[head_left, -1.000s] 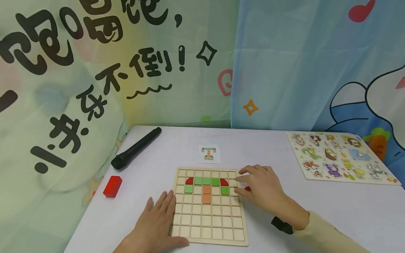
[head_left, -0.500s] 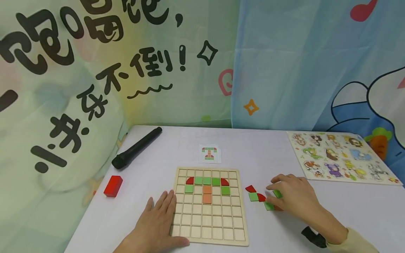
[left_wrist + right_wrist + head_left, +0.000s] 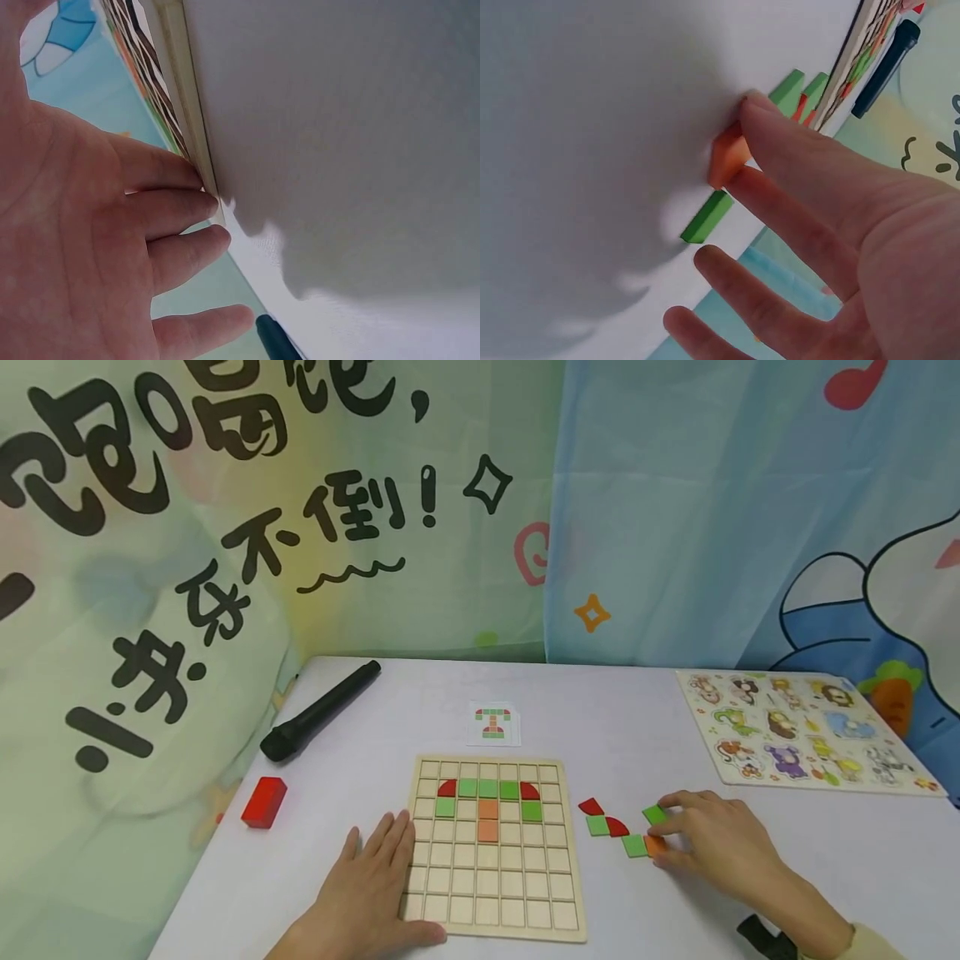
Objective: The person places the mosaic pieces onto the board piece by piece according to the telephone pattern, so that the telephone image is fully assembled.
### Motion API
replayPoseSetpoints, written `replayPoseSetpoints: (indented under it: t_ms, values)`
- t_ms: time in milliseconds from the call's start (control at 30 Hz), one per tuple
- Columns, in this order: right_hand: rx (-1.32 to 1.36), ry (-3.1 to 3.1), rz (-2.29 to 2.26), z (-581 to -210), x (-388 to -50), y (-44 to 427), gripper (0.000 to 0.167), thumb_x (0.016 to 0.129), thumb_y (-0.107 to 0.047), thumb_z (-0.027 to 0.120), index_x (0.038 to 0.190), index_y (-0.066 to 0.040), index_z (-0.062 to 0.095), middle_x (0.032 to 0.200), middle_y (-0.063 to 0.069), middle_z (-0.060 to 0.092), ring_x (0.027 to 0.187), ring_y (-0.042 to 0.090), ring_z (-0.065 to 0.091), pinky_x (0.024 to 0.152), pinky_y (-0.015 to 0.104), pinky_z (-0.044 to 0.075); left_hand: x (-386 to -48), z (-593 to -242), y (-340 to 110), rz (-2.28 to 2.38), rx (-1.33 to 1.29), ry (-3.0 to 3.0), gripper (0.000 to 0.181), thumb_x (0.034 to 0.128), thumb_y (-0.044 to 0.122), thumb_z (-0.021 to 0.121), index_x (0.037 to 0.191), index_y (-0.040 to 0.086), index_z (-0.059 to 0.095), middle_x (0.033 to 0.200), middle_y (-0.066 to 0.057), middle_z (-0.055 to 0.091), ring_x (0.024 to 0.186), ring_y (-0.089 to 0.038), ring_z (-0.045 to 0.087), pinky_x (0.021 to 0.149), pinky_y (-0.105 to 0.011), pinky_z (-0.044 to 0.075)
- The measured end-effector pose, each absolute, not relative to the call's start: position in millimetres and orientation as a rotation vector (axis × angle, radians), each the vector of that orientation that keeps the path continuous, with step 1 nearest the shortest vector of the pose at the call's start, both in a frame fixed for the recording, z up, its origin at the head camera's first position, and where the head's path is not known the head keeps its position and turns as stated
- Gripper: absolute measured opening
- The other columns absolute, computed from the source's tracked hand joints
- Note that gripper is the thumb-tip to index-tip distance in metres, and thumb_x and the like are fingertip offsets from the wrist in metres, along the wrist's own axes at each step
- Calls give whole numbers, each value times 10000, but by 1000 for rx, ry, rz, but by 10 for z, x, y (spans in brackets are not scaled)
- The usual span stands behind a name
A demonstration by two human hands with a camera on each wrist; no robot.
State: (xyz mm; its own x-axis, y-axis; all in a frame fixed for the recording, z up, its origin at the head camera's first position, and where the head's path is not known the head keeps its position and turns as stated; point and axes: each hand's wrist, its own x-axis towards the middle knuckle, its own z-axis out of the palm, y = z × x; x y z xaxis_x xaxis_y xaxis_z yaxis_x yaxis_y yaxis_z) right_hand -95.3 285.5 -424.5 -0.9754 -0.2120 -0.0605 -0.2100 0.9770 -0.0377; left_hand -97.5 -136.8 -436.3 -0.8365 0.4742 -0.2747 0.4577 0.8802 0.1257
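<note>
My right hand [image 3: 726, 843] pinches an orange square tile [image 3: 726, 159] between thumb and index finger, low over the table. Around it lie loose pieces: a green tile [image 3: 634, 846], another green tile [image 3: 653, 814], and further left a green tile [image 3: 597, 826] between two red curved pieces [image 3: 617, 827]. My left hand [image 3: 371, 881] rests with straight fingers against the left edge of the wooden grid board [image 3: 513, 885]. Red, green and orange tiles [image 3: 488, 831] sit in the board's upper rows as a T shape.
A small pattern card [image 3: 493, 724] lies behind the board. At the left are a black microphone [image 3: 321, 710] and a red block [image 3: 264, 802]. An animal picture board [image 3: 802, 735] lies at the back right. Printed cloth [image 3: 420, 610] hangs behind the table.
My right hand has moved right from the board's right edge to the loose pieces and now pinches the orange tile. My left hand stays in place.
</note>
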Motion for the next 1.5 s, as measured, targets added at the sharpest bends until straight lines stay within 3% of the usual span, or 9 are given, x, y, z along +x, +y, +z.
replayPoseSetpoints:
  t_ms: [933,1500]
  values:
    - [-319,3211,-136,-4286,-920,2845,206,787,-431,857,928,-282,843,1163,58,749,1083,367,670,838,603,528,-966,-4374,-1375,111,707,2772,1276,730,890,592,1571,-35,335,1670,-186,321,1559,-381,297,1187,-696,271]
    - [-792,3290,-223,-4069,-1202,2183,208,780,-377,879,945,-259,837,1154,0,746,1027,267,709,748,471,563,-960,-4369,-1381,143,697,2771,1271,733,884,597,1571,-35,333,1669,-188,320,1560,-385,294,1190,-701,258]
